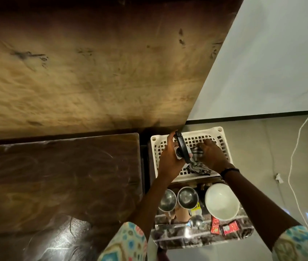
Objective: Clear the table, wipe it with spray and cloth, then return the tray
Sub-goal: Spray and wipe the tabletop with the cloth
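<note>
Dark wooden table (59, 185) lies bare at left. Beside it, a white basket (222, 136) holds both hands. The left hand (170, 159) is wrapped around a spray bottle (182, 147); the right hand (212, 157) is clamped on a striped cloth (198, 166). Nearer, a patterned tray (202, 240) carries two steel cups (187, 196), a white bowl (222, 203) and packets. Lifting carelessly, a forearm could probably knock the cups, or the cloth could snag the basket's grid.

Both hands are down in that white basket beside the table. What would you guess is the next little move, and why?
Probably lift the cloth and the black-capped bottle out of the white basket and bring them over to the table. The right hand is on the striped cloth, the left hand is on the bottle, and the dishes already sit on the tray off the table.
</note>
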Tool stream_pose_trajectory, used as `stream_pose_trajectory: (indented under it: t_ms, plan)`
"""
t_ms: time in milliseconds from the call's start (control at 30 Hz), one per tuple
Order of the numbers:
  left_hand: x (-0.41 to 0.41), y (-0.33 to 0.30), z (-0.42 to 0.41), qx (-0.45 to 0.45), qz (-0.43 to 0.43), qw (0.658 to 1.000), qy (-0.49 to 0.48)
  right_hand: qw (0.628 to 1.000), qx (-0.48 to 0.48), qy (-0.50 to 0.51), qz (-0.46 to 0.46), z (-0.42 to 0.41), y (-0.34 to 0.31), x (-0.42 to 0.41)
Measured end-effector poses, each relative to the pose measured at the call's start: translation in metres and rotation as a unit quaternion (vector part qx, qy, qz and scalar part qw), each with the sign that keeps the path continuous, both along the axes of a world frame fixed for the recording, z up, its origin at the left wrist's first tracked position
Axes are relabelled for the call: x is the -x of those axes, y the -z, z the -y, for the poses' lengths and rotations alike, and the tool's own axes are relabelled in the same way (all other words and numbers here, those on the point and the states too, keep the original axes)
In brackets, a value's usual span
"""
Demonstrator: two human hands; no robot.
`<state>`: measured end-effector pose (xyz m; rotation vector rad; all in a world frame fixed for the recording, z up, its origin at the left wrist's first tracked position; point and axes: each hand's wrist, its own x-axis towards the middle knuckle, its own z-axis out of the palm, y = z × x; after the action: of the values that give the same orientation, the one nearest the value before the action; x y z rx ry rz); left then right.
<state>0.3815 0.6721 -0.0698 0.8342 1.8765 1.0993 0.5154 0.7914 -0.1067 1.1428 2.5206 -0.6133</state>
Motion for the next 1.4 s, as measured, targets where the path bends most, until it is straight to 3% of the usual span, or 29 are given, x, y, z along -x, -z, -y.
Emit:
stream_pose_trajectory:
  t_ms: [133,300,400,533,767,1067,1233,1400]
  plan:
    - [0.000,0.003,-0.009,0.005,-0.036,0.999,-0.007,0.999,-0.014,-0.033,0.014,0.000,-0.007,0.000]
    - [0.003,-0.003,-0.007,-0.019,-0.019,1.000,0.001,0.999,0.036,-0.040,0.003,0.008,-0.025,-0.003]
    - [0.010,-0.018,0.007,-0.044,-0.032,0.998,0.031,0.998,0.028,0.023,-0.059,0.022,-0.042,-0.003]
    - [0.026,-0.057,0.047,-0.057,0.035,0.997,0.024,0.988,-0.021,0.065,-0.140,0.053,-0.070,0.006]
    - [0.047,-0.105,0.174,-0.047,0.009,0.997,-0.058,0.960,0.063,0.112,-0.249,0.174,-0.143,0.048]
    - [0.091,-0.150,0.422,-0.083,0.007,0.991,-0.106,0.930,0.171,0.201,-0.257,0.418,-0.198,0.096]
    - [0.099,-0.157,0.536,-0.073,-0.004,0.984,-0.165,0.891,0.237,0.269,-0.277,0.525,-0.210,0.115]
    - [0.092,-0.151,0.622,-0.060,0.033,0.974,-0.214,0.883,0.255,0.278,-0.280,0.598,-0.219,0.123]
